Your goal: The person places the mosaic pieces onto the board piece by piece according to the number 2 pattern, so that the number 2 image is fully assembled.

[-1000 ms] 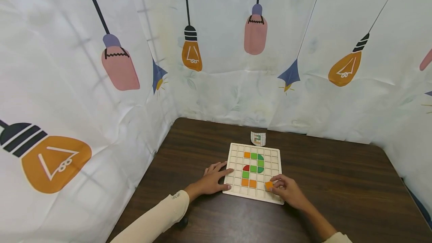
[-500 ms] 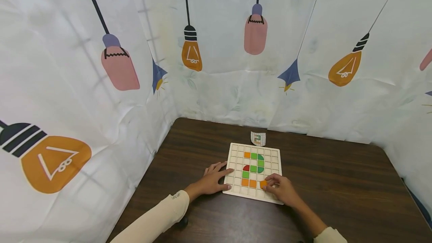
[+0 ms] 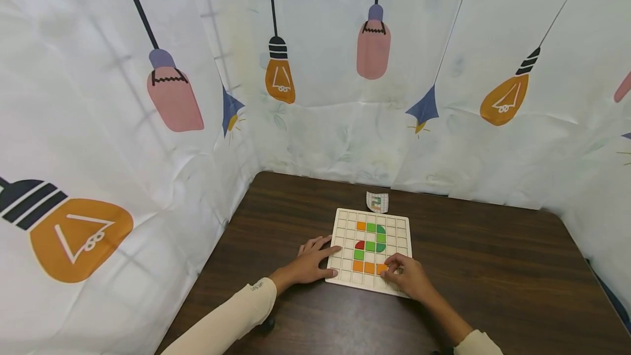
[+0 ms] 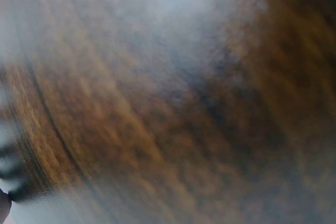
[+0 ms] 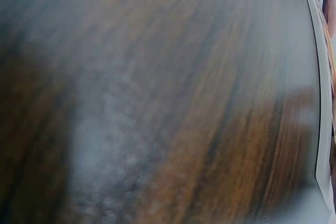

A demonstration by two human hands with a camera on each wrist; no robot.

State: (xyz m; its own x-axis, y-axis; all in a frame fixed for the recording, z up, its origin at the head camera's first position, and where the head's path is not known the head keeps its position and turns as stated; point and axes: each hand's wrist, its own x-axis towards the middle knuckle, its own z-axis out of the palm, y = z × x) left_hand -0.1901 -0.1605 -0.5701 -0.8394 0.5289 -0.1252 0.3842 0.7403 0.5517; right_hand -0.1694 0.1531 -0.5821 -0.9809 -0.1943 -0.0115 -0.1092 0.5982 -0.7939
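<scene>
In the head view a pale gridded board (image 3: 345, 275) lies on the dark wooden table. Coloured tiles form a figure like a 2 on it: an orange tile (image 3: 361, 226) at the top left, green squares (image 3: 370, 246), dark green rounded tiles and a red rounded tile (image 3: 360, 245). My right hand (image 3: 411, 278) pinches an orange square tile (image 3: 382, 269) between thumb and fingers, at the right end of the bottom orange row. My left hand (image 3: 310, 263) rests with spread fingers at the board's left edge, thumb and a finger on it.
A small printed card (image 3: 377, 202) with a similar figure lies just beyond the board. The table (image 3: 493, 267) stretches away to the right, and a patterned white curtain (image 3: 315, 141) hangs behind it. Both wrist views show mostly blurred wood grain.
My right hand has carried the orange tile leftward across the board, up to the end of the bottom orange row. The left hand has stayed still.
</scene>
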